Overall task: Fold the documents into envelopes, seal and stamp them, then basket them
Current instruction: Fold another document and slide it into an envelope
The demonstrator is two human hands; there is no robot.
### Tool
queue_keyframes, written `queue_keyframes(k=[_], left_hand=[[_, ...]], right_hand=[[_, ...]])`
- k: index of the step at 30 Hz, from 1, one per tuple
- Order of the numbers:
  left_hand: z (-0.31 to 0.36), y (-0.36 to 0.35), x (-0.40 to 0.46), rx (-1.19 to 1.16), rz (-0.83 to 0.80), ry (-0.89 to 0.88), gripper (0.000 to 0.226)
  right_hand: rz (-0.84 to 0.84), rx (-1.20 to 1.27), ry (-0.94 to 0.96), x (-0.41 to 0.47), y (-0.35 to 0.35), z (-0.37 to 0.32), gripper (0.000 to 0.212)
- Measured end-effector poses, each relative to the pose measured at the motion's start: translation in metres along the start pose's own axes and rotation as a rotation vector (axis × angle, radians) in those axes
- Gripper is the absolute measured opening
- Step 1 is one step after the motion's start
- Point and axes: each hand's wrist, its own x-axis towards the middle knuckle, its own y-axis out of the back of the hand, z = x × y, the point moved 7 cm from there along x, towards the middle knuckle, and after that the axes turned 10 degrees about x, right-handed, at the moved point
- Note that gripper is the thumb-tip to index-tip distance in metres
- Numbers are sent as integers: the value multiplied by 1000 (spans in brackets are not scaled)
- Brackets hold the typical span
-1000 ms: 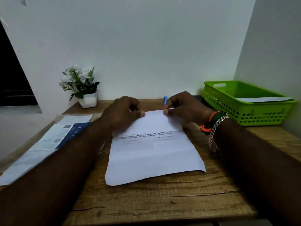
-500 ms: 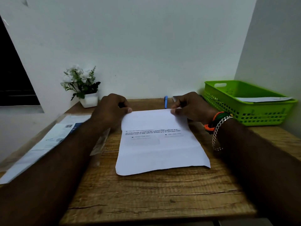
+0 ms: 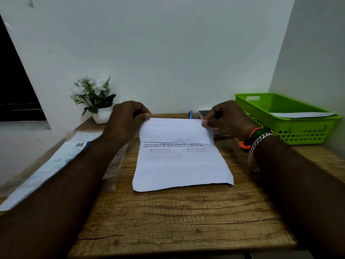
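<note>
The sheet (image 3: 182,165) lay on the desk (image 3: 177,217), its far part folded toward the person. The left hand (image 3: 127,118) and right hand (image 3: 226,118) each pinched a corner of the fold. The basket (image 3: 287,118) stood at right, holding an envelope (image 3: 302,114).

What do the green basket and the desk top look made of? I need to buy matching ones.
The green basket looks like moulded plastic, slightly glossy: uniform bright colour, a perforated grid wall and a cut-out handle slot. The desk top shows matt brown wood grain with dark cracks; whether it is solid wood or a printed laminate cannot be told.
</note>
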Motion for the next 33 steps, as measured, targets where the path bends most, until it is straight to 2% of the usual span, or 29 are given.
queue_keyframes(k=[4,14,19,22,25,28,31,33], left_hand=[[2,0,0,13,-49,-12,17],[20,-2,-10,-10,-246,-103,17],[24,-25,-22,56,-505,-97,12],[20,-34,-28,92,-601,-66,23],[19,-36,-28,97,-611,-68,29],[17,-38,-27,151,-610,-71,27],[21,-41,-27,181,-589,-88,28],[28,-45,-29,170,-572,-100,38]], right_hand=[[12,6,85,-3,6,-16,22],[-295,-158,115,-18,-9,-37,16],[-476,-287,93,-24,-29,-26,11],[-551,-312,44,-26,-39,-18,14],[-561,-268,2,-27,-42,-18,14],[-502,-217,23,-27,-45,-24,14],[-486,-319,92,-29,-55,-28,30],[-511,-369,105,-31,-62,-28,39]])
